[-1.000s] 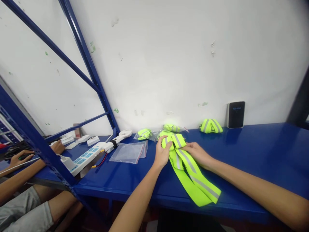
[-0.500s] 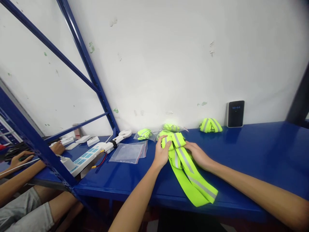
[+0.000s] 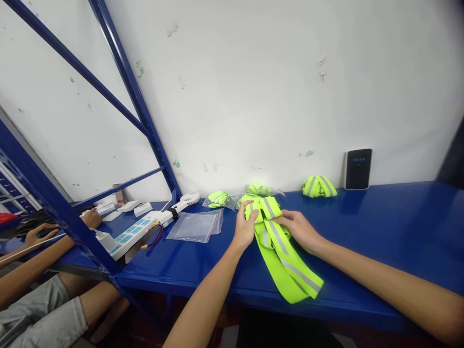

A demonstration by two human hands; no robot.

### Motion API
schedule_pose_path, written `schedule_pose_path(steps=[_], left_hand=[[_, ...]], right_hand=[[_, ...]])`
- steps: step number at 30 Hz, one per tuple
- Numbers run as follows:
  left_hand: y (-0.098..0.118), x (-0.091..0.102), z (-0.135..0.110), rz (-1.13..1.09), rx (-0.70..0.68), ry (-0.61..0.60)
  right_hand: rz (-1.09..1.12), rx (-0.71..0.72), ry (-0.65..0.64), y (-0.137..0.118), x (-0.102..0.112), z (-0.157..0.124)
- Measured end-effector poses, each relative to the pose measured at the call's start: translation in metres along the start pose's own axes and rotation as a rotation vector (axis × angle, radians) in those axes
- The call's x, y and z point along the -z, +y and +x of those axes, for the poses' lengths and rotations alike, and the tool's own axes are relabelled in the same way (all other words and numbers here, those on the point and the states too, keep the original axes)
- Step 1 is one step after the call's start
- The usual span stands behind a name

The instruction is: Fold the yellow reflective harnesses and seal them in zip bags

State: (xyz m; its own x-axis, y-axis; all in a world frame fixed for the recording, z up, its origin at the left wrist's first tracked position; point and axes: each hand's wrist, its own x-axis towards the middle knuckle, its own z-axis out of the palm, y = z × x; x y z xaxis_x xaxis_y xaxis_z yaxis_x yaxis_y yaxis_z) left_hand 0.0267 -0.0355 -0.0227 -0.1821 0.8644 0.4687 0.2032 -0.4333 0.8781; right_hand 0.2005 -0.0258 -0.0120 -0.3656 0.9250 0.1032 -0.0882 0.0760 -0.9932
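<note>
A neon-yellow reflective strap (image 3: 282, 263) with grey stripes lies on the blue shelf (image 3: 391, 232), its loose end trailing toward the front edge. My left hand (image 3: 244, 227) grips the strap's folded upper part, fingers curled over it. My right hand (image 3: 299, 229) pinches the same fold from the right side. Both hands are closed on the strap near the back of the shelf.
Clear zip bags (image 3: 195, 226) lie left of my hands. Folded straps (image 3: 319, 186), some bagged (image 3: 219, 199), sit by the wall, with a black device (image 3: 357, 169). A white handheld fan (image 3: 177, 209) and power strip (image 3: 126, 234) lie left. Another person's hands (image 3: 90, 218) work beyond the blue frame post (image 3: 54, 208).
The strap's loose end has been drawn a little up the shelf toward my hands as they fold its upper part. The view has shifted slightly.
</note>
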Motion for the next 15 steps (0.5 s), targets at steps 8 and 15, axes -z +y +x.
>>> schedule_pose_path(steps=[8,15], left_hand=[[0.001,0.001,0.0,0.044,-0.036,0.003],[-0.007,0.003,0.005,0.061,-0.044,0.099]], right_hand=[[-0.06,0.02,0.007,0.002,0.0,0.0],[0.198,0.085,0.011,0.005,0.006,0.004]])
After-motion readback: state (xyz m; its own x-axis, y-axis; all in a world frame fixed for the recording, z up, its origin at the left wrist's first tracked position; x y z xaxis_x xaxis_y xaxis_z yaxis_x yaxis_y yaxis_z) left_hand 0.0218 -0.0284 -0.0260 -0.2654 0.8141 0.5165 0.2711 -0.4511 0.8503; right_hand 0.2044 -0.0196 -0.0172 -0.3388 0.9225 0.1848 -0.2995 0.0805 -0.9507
